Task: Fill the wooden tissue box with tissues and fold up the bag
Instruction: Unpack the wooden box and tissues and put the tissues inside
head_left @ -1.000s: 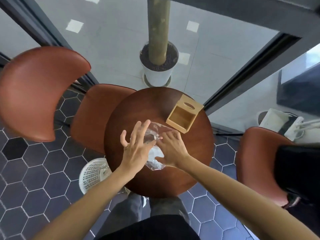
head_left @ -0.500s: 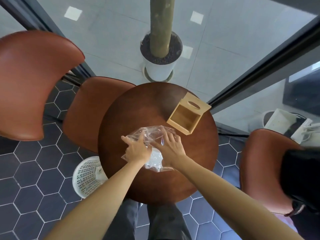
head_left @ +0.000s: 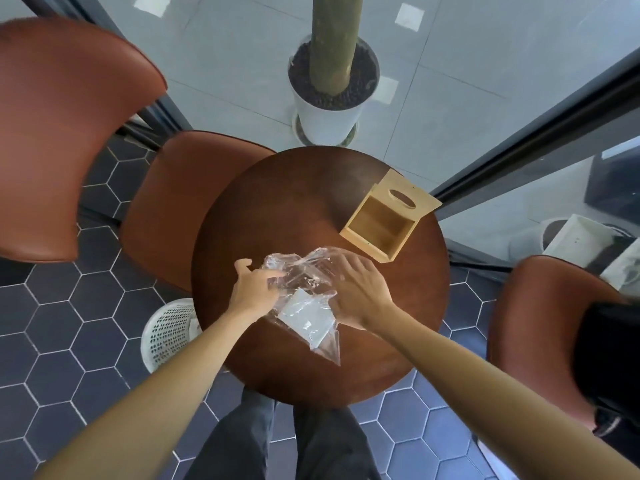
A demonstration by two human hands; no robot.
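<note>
While both hands work at the bag, entries as follows:

Wooden tissue box point(head_left: 381, 223): on the far right part of the round table point(head_left: 277, 209), lying with its open side facing up toward the camera; slotted panel turned away to the far side; interior bare, no tissues inside.

Clear plastic bag point(head_left: 304, 282): crumpled, mid-table, just beside the box on its near side but apart from it; tail end trailing toward the near edge.

Tissues point(head_left: 306, 315): flat white stack, inside the lower part of the bag, not yet drawn out.

Left hand point(head_left: 254, 289): at the bag's left edge, fingers curled into the plastic near its mouth, thumb raised clear; seemingly pinching the film, exact grip hidden by the folds.

Right hand point(head_left: 360, 292): laid over the bag's right side, fingers half spread and bent onto the plastic; whether gripping or only pressing, cannot tell.

Done so far: box opened and set ready; bag being handled at the mouth.

Left to do, by judgement: pull stack from bag, seat it in the box, close the box, then flatten and fold the bag. Early stage.

Nearby: white perforated basket point(head_left: 169, 330) on the floor at left.
</note>
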